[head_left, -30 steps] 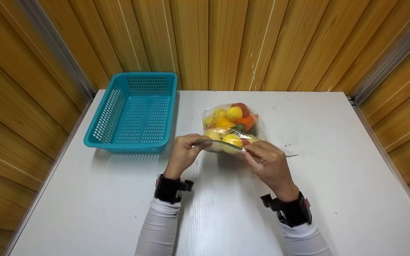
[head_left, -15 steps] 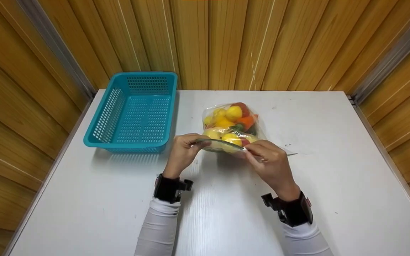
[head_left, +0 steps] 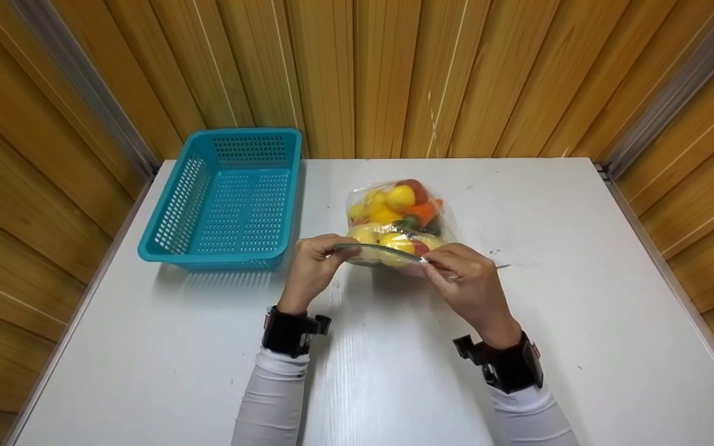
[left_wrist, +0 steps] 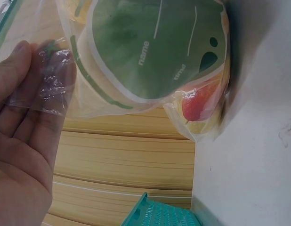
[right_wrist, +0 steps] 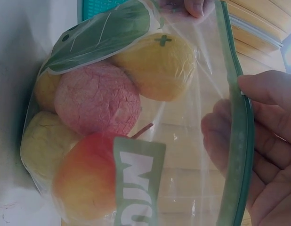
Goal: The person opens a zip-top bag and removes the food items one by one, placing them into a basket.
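Observation:
A clear zip bag [right_wrist: 183,188] full of fruit and vegetables sits mid-table, its zip edge raised toward the person. Through the plastic show yellow fruit [head_left: 401,197], an orange piece [head_left: 424,212], a green-stemmed piece and, in the right wrist view, a wrinkled pink fruit [right_wrist: 97,99] and a red-yellow fruit [right_wrist: 86,176]. My left hand [head_left: 315,267] pinches the bag's left top corner between thumb and fingers. My right hand [head_left: 471,285] pinches the green zip strip [right_wrist: 246,155] at a small white slider [head_left: 423,260], thumb in front and fingers behind. Printed green labels [left_wrist: 145,52] partly hide the contents.
A teal perforated basket [head_left: 219,257] with nothing in it stands at the back left of the white table [head_left: 580,297]. Wood-patterned panels [head_left: 382,74] enclose the back and sides. The bag's far right corner sticks out past the right hand.
The right hand has slid slightly right along the zip strip, away from the left hand. The left hand keeps its pinch. The head view has shifted a little.

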The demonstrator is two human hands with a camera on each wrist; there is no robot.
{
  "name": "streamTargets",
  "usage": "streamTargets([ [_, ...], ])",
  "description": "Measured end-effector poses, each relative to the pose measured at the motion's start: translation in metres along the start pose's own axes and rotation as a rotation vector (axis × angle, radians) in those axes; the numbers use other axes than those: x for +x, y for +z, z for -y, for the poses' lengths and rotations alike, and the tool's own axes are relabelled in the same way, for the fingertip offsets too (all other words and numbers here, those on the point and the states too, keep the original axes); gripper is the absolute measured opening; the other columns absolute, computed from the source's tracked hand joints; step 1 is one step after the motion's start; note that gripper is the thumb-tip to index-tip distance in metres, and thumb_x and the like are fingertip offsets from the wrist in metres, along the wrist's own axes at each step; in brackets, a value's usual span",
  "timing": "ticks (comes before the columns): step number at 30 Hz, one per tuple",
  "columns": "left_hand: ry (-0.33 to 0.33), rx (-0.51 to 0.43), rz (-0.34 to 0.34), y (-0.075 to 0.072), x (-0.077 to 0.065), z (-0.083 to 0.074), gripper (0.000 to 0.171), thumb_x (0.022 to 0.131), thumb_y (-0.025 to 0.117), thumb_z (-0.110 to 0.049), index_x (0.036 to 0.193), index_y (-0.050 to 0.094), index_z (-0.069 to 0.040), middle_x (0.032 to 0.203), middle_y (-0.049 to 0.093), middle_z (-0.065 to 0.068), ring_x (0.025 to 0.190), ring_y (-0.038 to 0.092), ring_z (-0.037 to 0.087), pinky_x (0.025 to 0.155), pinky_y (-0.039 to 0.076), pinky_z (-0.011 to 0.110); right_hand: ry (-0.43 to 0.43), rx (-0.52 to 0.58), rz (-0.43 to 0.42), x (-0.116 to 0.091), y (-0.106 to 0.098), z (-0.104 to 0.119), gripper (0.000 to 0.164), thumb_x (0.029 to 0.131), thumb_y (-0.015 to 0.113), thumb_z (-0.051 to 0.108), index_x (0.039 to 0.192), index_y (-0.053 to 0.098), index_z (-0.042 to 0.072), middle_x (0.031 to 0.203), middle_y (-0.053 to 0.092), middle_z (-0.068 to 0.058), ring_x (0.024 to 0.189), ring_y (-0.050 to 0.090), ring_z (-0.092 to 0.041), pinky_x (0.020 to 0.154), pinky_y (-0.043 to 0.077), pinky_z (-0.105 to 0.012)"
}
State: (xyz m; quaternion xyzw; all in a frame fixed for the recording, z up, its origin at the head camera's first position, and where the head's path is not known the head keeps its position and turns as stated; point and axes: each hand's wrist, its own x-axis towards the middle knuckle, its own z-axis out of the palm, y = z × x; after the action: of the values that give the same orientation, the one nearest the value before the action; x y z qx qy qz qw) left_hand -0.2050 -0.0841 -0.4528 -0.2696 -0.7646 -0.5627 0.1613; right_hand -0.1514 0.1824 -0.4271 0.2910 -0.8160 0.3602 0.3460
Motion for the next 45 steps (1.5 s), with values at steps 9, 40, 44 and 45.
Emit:
streamTargets([
  [9, -0.003, -0.004, 0.001, -0.0008, -0.0004, 0.0022, 0.008, 0.088, 0.078, -0.008, 0.094, 0.083, -0.005, 0.086, 0.079, 0.005, 0.074, 0.07, 0.018, 0.069, 0.052, 0.025, -0.001, -0.011, 0.0, -0.0007, 0.0003, -0.0026, 0.019, 0.076, 0.082, -0.008, 0.093, 0.079, 0.0, 0.087, 0.075, -0.008, 0.075, 0.07, -0.02, 0.069, 0.055, -0.024],
  [40, -0.013, -0.035, -0.014, -0.0003, -0.0049, 0.0035, 0.006, 0.088, 0.078, -0.008, 0.092, 0.083, -0.009, 0.083, 0.078, 0.001, 0.073, 0.07, 0.016, 0.069, 0.053, 0.02, 0.021, -0.003, 0.024, -0.0034, -0.004, -0.0082, 0.016, 0.077, 0.082, -0.007, 0.091, 0.078, 0.0, 0.089, 0.076, -0.008, 0.077, 0.071, -0.02, 0.069, 0.056, -0.022],
  [44, -0.007, -0.023, -0.002, 0.0015, -0.0033, 0.0023, 0.007, 0.089, 0.078, -0.008, 0.093, 0.083, -0.009, 0.083, 0.078, 0.001, 0.074, 0.069, 0.013, 0.069, 0.051, 0.021, 0.013, -0.002, 0.014, -0.0053, -0.0071, -0.0092, 0.017, 0.076, 0.083, -0.007, 0.091, 0.078, 0.0, 0.09, 0.076, -0.008, 0.079, 0.071, -0.022, 0.071, 0.056, -0.023],
  [45, -0.004, -0.018, 0.003, 0.0021, -0.0024, 0.002, 0.007, 0.089, 0.078, -0.009, 0.093, 0.083, -0.009, 0.084, 0.078, 0.0, 0.074, 0.069, 0.013, 0.069, 0.051, 0.022, 0.013, -0.002, 0.01, -0.0056, -0.0082, -0.0094, 0.018, 0.076, 0.083, -0.008, 0.092, 0.078, 0.0, 0.09, 0.076, -0.008, 0.08, 0.071, -0.022, 0.072, 0.056, -0.023],
])
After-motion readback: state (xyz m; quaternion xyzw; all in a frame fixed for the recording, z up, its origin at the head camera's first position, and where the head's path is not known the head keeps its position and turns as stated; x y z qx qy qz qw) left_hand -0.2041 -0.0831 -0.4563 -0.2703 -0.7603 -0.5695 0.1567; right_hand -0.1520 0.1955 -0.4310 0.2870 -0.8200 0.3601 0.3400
